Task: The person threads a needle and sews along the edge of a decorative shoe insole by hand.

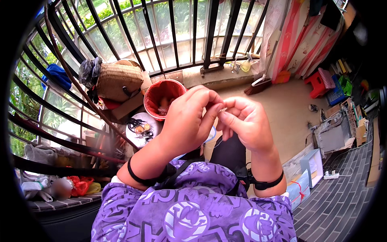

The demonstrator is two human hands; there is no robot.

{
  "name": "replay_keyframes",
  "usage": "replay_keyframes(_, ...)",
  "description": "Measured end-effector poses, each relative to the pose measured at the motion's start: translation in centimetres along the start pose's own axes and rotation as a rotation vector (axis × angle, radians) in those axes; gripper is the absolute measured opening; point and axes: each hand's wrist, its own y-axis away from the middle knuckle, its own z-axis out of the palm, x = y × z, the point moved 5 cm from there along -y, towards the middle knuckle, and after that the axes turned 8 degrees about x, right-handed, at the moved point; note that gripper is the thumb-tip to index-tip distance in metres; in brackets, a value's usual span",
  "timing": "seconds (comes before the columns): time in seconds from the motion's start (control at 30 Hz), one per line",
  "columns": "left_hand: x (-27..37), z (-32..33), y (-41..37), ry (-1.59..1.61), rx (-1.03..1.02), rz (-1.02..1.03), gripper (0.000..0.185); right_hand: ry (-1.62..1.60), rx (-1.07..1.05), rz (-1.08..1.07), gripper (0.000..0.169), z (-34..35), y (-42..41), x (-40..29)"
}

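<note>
My left hand [190, 118] and my right hand [249, 124] meet in front of my chest, fingertips almost touching. Thumb and forefinger of each are pinched on a thin, pale strand [223, 109], too fine to identify and mostly hidden by the fingers. Behind my left hand stands a red bucket [148, 104] with a red lining and pale items inside, partly covered by the hand. Beside it, a round white stool top [130, 136] carries black-handled scissors [148, 136], dark cords [134, 123] and small yellowish round items [139, 130].
A wicker basket [119, 80] stands left of the bucket, near dark metal window bars [173, 36]. A broom [257, 86] leans by a red-patterned curtain [297, 45]. At right are a red plastic stool [316, 83], an open box [316, 168] and a white power strip [331, 175].
</note>
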Motion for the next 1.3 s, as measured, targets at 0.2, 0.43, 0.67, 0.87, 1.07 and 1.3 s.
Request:
replay_keyframes(0.2, -1.6, -0.9, -0.3, -0.102, -0.030, -0.033, 0.006, 0.300, 0.211, -0.473, 0.006, -2.7, -0.8, -0.7)
replay_keyframes(0.43, -9.6, -4.7, 1.1, -0.120, -0.127, -0.434, 0.009, -0.022, 0.475, -0.548, 0.013, -10.3, 1.3, -4.1)
replay_keyframes(0.67, -15.4, -2.8, 6.7, -0.372, -0.651, -0.591, 0.023, -0.256, 0.637, -0.704, 0.004, -14.0, 2.2, -5.0)
replay_keyframes(0.87, -18.3, -1.4, 12.3, -0.514, -1.330, -0.580, 0.042, -0.181, 0.532, -0.725, 0.003, -15.3, 2.8, -5.1)
replay_keyframes(1.07, -15.4, -2.8, 10.0, 0.116, -0.933, -0.941, 0.050, -0.180, 0.537, -0.732, 0.005, -14.3, 2.5, -5.1)
replay_keyframes(1.3, -16.2, -8.0, 4.4, 0.928, -0.109, -0.932, 0.036, -0.175, 0.574, -0.769, 0.013, -16.8, 3.3, -6.3)
